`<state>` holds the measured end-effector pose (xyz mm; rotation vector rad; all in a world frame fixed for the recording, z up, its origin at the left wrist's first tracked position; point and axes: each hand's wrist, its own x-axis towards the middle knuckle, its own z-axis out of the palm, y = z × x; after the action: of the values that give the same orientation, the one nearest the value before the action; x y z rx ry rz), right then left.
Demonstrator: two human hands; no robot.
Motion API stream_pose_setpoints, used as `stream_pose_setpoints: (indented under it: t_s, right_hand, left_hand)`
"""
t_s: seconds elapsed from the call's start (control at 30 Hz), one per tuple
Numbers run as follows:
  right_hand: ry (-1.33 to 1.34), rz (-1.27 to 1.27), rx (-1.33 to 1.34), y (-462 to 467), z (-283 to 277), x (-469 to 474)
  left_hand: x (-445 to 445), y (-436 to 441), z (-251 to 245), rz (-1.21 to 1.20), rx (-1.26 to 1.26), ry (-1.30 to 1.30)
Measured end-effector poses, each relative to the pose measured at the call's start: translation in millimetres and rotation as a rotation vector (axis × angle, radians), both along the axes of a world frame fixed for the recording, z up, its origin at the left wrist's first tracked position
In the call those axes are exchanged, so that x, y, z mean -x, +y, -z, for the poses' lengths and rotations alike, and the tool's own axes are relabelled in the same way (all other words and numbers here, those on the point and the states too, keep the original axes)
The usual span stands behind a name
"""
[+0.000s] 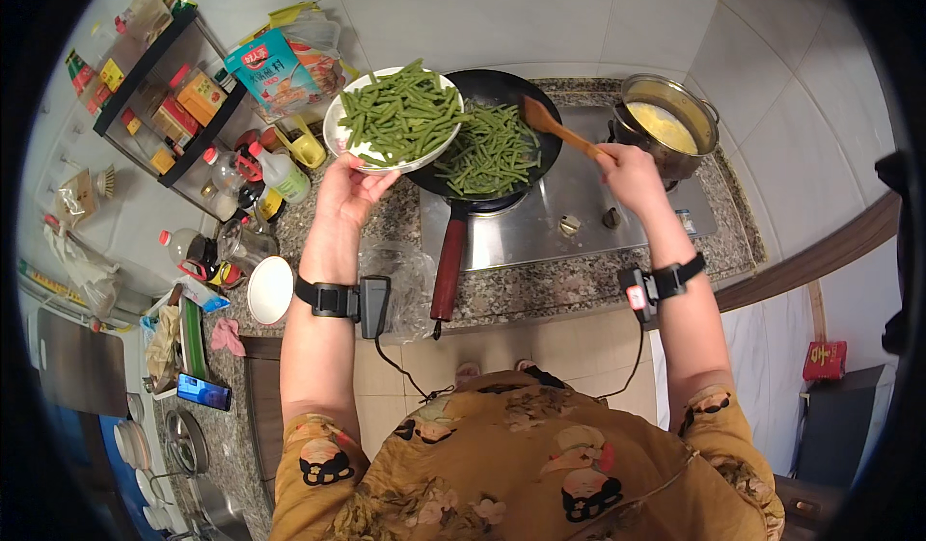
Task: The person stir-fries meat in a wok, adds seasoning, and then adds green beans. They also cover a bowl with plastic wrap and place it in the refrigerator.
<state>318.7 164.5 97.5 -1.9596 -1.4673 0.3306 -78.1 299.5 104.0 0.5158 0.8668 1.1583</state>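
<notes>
My left hand (pixel 352 192) grips the near rim of a white bowl (pixel 334 130) heaped with cut green beans (pixel 405 111). The bowl is at the left edge of a black wok (pixel 548 152), partly over it. More cut green beans (pixel 495 152) lie inside the wok. Its dark red handle (pixel 450 262) points towards me. In my right hand (pixel 631 176) is the handle of a wooden spatula (pixel 568 134); the blade rests at the wok's right side, beside the beans.
A steel pot (pixel 705 125) with yellowish liquid stands on the stove (pixel 521 241), right of the wok. Bottles (pixel 282 172), a spice rack (pixel 145 56) and a blue food packet (pixel 273 74) stand at left. A white empty bowl (pixel 271 290) and clear plastic bag (pixel 405 288) lie nearer.
</notes>
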Motion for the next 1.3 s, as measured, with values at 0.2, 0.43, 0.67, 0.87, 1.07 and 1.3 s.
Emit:
stream_pose_setpoints:
  t_s: [0.2,0.43,0.67,0.87,1.07,1.3]
  right_hand:
    - [-0.188,-0.091,-0.025,18.1,16.2,54.3]
    - [-0.345,-0.202,-0.066,-5.4,-0.4,85.9]
    - [-0.357,-0.125,0.034,13.8,13.0,69.5]
    - [0.148,-0.115,0.017,-7.0,-11.4,34.0]
    - [0.103,-0.050,-0.121,-14.4,-21.7,35.7]
    - [0.358,0.005,-0.204,-28.0,-19.4,55.9]
  left_hand:
    - [12.5,6.9,-11.9,0.010,-0.016,0.050]
    - [23.9,4.8,-10.3,0.029,-0.031,0.105]
    - [31.2,-7.5,7.0,0.036,-0.017,-0.002]
    - [42.2,-33.0,23.1,0.055,0.015,-0.140]
    - [10.0,-48.0,14.3,0.061,-0.016,-0.205]
    - [-36.9,-25.6,19.0,-0.004,0.071,-0.293]
